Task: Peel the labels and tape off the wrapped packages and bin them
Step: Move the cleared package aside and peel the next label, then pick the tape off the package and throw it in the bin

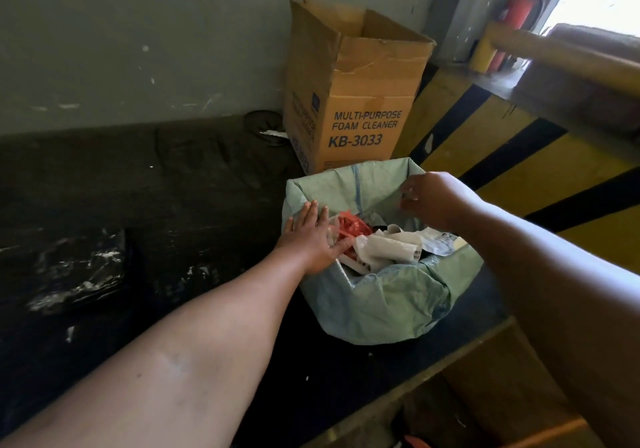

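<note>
While both reach over one bin (381, 295): left hand (311, 236) flat, fingers spread, empty; right hand (429, 198) at two o'clock, grip unclear; one box (360, 101) at twelve.

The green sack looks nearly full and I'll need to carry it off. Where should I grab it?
Probably the folded-over rim of the green sack at its far side, coming from above. The cuff there stands upright and bare, while label scraps heap against the near edge, by the left hand.
</note>
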A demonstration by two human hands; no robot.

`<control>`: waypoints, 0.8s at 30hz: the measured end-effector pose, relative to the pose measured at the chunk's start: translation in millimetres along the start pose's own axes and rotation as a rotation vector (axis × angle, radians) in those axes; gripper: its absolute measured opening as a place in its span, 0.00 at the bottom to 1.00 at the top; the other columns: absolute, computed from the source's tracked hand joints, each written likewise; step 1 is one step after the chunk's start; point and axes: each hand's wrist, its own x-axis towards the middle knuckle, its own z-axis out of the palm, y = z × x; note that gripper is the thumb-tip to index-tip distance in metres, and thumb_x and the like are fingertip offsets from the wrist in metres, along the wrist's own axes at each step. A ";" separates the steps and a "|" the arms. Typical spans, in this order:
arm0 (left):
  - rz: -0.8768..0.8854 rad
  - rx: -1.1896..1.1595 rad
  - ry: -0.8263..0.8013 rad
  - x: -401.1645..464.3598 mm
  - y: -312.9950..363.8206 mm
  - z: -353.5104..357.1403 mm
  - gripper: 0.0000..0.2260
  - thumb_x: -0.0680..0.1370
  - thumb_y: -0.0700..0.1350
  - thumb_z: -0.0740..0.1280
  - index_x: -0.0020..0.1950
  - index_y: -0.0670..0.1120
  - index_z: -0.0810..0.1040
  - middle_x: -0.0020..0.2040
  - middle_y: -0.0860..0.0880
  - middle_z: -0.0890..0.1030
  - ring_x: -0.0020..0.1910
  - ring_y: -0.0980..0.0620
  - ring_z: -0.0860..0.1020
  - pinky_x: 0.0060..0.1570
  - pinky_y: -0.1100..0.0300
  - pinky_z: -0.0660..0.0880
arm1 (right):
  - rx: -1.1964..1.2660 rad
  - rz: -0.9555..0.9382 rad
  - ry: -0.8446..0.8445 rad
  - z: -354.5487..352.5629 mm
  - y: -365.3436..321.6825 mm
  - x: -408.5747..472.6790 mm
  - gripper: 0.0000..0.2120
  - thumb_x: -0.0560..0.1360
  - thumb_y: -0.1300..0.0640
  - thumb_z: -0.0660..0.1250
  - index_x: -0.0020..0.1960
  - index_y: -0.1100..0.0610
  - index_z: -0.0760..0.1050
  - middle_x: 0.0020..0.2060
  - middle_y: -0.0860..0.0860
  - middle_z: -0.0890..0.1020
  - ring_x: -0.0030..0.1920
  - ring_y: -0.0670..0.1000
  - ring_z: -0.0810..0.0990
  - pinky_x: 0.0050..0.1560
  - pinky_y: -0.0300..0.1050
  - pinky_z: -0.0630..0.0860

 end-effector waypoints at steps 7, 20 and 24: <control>-0.142 -0.014 0.099 -36.8 -102.9 -50.2 0.41 0.80 0.70 0.52 0.84 0.46 0.45 0.84 0.46 0.43 0.82 0.48 0.43 0.79 0.44 0.46 | -0.069 -0.223 -0.094 16.8 -111.0 27.2 0.19 0.76 0.44 0.67 0.65 0.48 0.75 0.59 0.49 0.81 0.58 0.50 0.79 0.58 0.47 0.77; -0.546 -0.061 0.033 -184.4 -393.8 -32.6 0.42 0.80 0.70 0.55 0.84 0.47 0.46 0.84 0.44 0.43 0.82 0.45 0.47 0.79 0.43 0.52 | 0.051 -0.542 -0.365 129.0 -395.7 49.7 0.21 0.77 0.45 0.66 0.67 0.52 0.74 0.60 0.50 0.81 0.61 0.52 0.78 0.62 0.48 0.74; -0.555 -0.079 -0.015 -193.6 -437.7 -17.3 0.44 0.79 0.70 0.56 0.84 0.48 0.42 0.84 0.45 0.40 0.83 0.45 0.45 0.78 0.43 0.51 | 0.085 -0.496 -0.438 170.6 -436.2 54.7 0.20 0.78 0.46 0.66 0.67 0.51 0.74 0.60 0.49 0.80 0.61 0.52 0.78 0.62 0.46 0.74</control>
